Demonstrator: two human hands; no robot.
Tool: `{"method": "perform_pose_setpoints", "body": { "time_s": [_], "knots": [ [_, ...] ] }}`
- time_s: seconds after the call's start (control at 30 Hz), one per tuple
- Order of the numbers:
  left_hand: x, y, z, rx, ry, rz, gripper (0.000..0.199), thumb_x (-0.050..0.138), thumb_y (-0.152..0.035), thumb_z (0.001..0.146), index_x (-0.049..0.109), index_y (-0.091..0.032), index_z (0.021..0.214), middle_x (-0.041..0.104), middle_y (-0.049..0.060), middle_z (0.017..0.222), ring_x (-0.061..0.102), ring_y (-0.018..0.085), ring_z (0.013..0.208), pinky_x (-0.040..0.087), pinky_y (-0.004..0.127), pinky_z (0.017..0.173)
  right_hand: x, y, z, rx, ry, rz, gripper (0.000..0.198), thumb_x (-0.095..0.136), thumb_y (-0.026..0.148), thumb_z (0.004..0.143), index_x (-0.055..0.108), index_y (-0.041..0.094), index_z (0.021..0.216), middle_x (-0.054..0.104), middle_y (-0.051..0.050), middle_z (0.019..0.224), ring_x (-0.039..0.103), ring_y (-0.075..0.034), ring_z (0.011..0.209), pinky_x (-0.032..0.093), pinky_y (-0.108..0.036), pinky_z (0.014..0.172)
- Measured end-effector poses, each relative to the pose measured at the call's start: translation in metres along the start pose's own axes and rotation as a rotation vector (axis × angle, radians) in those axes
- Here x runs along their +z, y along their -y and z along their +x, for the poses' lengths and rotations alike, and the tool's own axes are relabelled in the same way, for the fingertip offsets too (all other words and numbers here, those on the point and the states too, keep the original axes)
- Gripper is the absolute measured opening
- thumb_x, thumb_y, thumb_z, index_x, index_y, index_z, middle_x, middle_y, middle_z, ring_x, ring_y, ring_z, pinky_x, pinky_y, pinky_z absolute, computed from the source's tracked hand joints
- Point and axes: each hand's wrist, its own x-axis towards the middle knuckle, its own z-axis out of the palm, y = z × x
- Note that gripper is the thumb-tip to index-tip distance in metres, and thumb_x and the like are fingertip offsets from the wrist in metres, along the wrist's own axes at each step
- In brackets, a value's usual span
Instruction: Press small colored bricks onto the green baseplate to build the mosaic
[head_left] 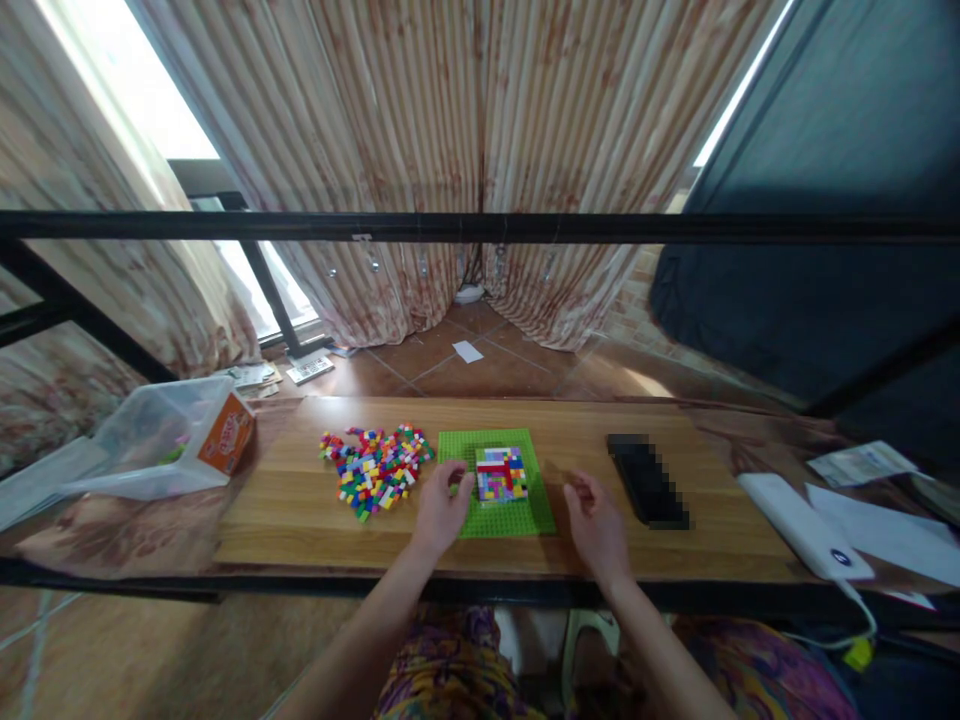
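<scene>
A green studded baseplate (540, 510) lies on the wooden board, bearing a flat square of small multicoloured building bricks (502, 474) with red ones across its middle. My left hand (442, 510) is over the baseplate's left edge, thumb and forefinger curled together into a loop; whatever may be between the tips is too small to make out. Just right of the baseplate, my right hand (598, 520) hovers with fingers loosely bent and apart, and I see nothing in it. Left of my left hand spreads a pile of loose coloured bricks (379, 465).
A black phone (646, 482), partly pixelated, lies right of my right hand. Farther right are a white power bank (802, 525) with a cable and some papers (892, 530). A clear plastic bin (161, 425) with an orange label stands left. A dark metal bar (480, 228) crosses beyond the board.
</scene>
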Motion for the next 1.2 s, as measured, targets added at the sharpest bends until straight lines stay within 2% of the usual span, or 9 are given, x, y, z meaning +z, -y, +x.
{"method": "perform_pose_setpoints", "body": {
  "time_s": [0.1, 0.23, 0.37, 0.5, 0.63, 0.73, 0.93, 1.07, 1.2],
  "knots": [
    [0.0, 0.004, -0.016, 0.078, 0.022, 0.096, 0.028, 0.058, -0.029, 0.085, 0.059, -0.017, 0.11, 0.067, 0.009, 0.102, 0.066, 0.02, 0.092, 0.055, 0.038, 0.083, -0.004, -0.017, -0.009, -0.111, -0.007, -0.103, 0.041, 0.046, 0.046, 0.089, 0.064, 0.015, 0.108, 0.066, -0.015, 0.103, 0.061, -0.027, 0.093, 0.049, -0.049, 0.085],
    [0.002, 0.008, -0.029, 0.146, 0.063, 0.205, 0.044, 0.058, -0.024, 0.085, 0.05, -0.018, 0.128, 0.061, 0.013, 0.12, 0.06, 0.024, 0.113, 0.051, 0.045, 0.096, 0.002, -0.022, -0.016, -0.247, -0.025, -0.214, 0.032, 0.044, 0.037, 0.091, 0.065, 0.017, 0.106, 0.063, -0.015, 0.108, 0.055, -0.03, 0.105, 0.045, -0.052, 0.092],
    [0.004, 0.009, -0.031, 0.188, 0.14, 0.304, 0.059, 0.056, -0.016, 0.082, 0.041, -0.018, 0.139, 0.057, 0.013, 0.132, 0.052, 0.026, 0.124, 0.044, 0.049, 0.105, 0.007, -0.019, -0.017, -0.284, -0.015, -0.351, 0.031, 0.041, 0.028, 0.093, 0.065, 0.015, 0.106, 0.062, -0.015, 0.109, 0.053, -0.03, 0.104, 0.045, -0.051, 0.091],
    [0.004, 0.008, -0.031, 0.22, 0.207, 0.336, 0.069, 0.051, -0.01, 0.084, 0.029, -0.02, 0.148, 0.056, 0.012, 0.135, 0.052, 0.026, 0.122, 0.045, 0.047, 0.104, 0.006, -0.015, -0.018, -0.287, -0.01, -0.407, 0.031, 0.04, 0.025, 0.093, 0.065, 0.016, 0.107, 0.062, -0.015, 0.111, 0.052, -0.029, 0.102, 0.046, -0.05, 0.089],
    [0.004, 0.01, -0.031, 0.212, 0.205, 0.317, 0.069, 0.049, -0.01, 0.086, 0.027, -0.024, 0.15, 0.057, 0.01, 0.133, 0.053, 0.024, 0.12, 0.045, 0.045, 0.103, 0.006, -0.012, -0.018, -0.274, -0.009, -0.422, 0.031, 0.04, 0.024, 0.093, 0.065, 0.017, 0.108, 0.062, -0.014, 0.111, 0.053, -0.028, 0.102, 0.046, -0.048, 0.087],
    [0.004, 0.011, -0.03, 0.192, 0.215, 0.299, 0.067, 0.047, -0.01, 0.086, 0.029, -0.023, 0.149, 0.056, 0.011, 0.135, 0.051, 0.024, 0.121, 0.044, 0.045, 0.105, 0.006, -0.013, -0.018, -0.277, -0.003, -0.453, 0.031, 0.04, 0.024, 0.092, 0.065, 0.015, 0.108, 0.062, -0.015, 0.112, 0.053, -0.028, 0.102, 0.046, -0.046, 0.088],
    [0.004, 0.006, -0.036, 0.119, 0.233, 0.26, 0.064, 0.045, -0.008, 0.085, 0.033, -0.021, 0.147, 0.054, 0.01, 0.137, 0.048, 0.022, 0.123, 0.041, 0.042, 0.108, 0.005, -0.027, -0.019, -0.361, -0.01, -0.499, 0.034, 0.039, 0.028, 0.092, 0.065, 0.012, 0.106, 0.063, -0.017, 0.108, 0.054, -0.028, 0.101, 0.045, -0.044, 0.089],
    [0.0, 0.002, -0.04, 0.131, 0.248, 0.227, 0.072, 0.046, -0.007, 0.084, 0.024, -0.02, 0.151, 0.06, 0.008, 0.13, 0.049, 0.022, 0.121, 0.042, 0.042, 0.107, 0.005, -0.036, -0.016, -0.427, -0.013, -0.516, 0.037, 0.038, 0.033, 0.091, 0.065, 0.011, 0.104, 0.064, -0.017, 0.107, 0.056, -0.03, 0.099, 0.045, -0.044, 0.089],
    [-0.017, 0.003, -0.047, 0.125, 0.157, 0.2, 0.066, 0.048, -0.008, 0.084, 0.031, -0.021, 0.147, 0.064, 0.008, 0.125, 0.052, 0.022, 0.118, 0.043, 0.043, 0.105, 0.003, -0.038, -0.015, -0.463, 0.0, -0.563, 0.041, 0.035, 0.034, 0.091, 0.065, 0.011, 0.104, 0.065, -0.017, 0.106, 0.058, -0.031, 0.098, 0.046, -0.044, 0.086]
  ]
}}
